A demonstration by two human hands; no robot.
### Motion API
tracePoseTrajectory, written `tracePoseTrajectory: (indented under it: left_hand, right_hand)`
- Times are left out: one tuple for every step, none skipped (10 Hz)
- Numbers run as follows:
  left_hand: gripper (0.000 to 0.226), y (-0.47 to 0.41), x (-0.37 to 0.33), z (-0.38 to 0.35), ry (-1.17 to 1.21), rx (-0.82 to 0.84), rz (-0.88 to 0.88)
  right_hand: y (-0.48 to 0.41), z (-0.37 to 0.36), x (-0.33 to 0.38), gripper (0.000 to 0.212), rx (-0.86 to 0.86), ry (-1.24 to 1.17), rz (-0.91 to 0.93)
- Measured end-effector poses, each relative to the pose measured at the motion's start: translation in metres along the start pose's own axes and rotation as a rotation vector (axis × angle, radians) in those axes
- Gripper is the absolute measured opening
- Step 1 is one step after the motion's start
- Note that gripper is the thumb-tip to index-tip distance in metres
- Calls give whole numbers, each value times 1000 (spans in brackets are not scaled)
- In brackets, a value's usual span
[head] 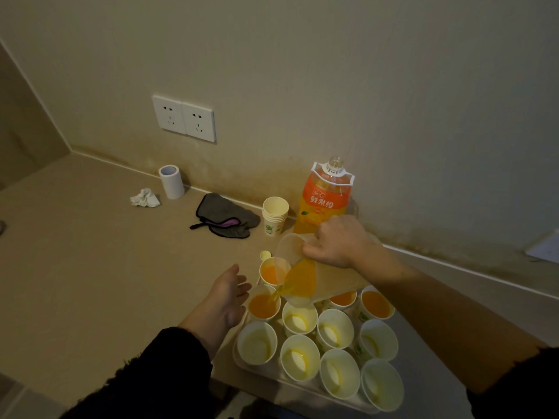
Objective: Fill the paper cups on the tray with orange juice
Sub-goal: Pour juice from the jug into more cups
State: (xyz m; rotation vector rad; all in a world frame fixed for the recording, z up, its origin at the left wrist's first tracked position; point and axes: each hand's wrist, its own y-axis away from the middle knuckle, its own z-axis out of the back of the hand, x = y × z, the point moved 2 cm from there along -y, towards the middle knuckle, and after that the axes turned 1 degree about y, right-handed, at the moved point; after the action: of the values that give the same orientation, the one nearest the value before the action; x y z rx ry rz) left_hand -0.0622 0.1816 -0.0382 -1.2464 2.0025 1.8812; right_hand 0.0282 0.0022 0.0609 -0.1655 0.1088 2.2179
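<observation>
**Juice (pixel 298 279) streaming from jug to paper cup**

Right hand (pixel 335 243) holds the clear jug (pixel 305 285) tilted over the tray (pixel 266 371), fingers curled round its rim; the pour lands in a paper cup (pixel 263 306) at the tray's left edge; left hand (pixel 225 297) hovers just beside that cup, fingers loosely spread, holding nothing; nearer cups look almost empty; the bottle (pixel 325 204) stands uncapped by the wall.

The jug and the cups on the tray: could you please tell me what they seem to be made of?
The jug looks like clear, slightly frosted plastic: the juice shows through its wall. The cups look like matte white paper, with thin rolled rims and a green print outside.
</observation>
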Motion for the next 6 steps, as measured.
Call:
tracePoseTrajectory:
  left_hand:
    - [58, 0, 0, 0, 4, 7, -2]
    - [58, 1, 0, 0, 8, 3, -2]
    - [58, 1, 1, 1, 9, 7, -4]
    - [57, 3, 1, 0, 7, 4, -1]
    - [57, 3, 1, 1, 8, 2, 0]
    - [57, 4, 1, 1, 11, 0, 1]
  right_hand:
    - [1, 2, 2, 51, 6, 5, -4]
    - [0, 1, 2, 53, 12, 12, -10]
    - [1, 0, 1, 55, 7, 17, -14]
    - [1, 2, 2, 55, 3, 24, -14]
    - [2, 2, 3, 55, 11, 22, -18]
    - [1, 2, 3, 55, 4, 20, -15]
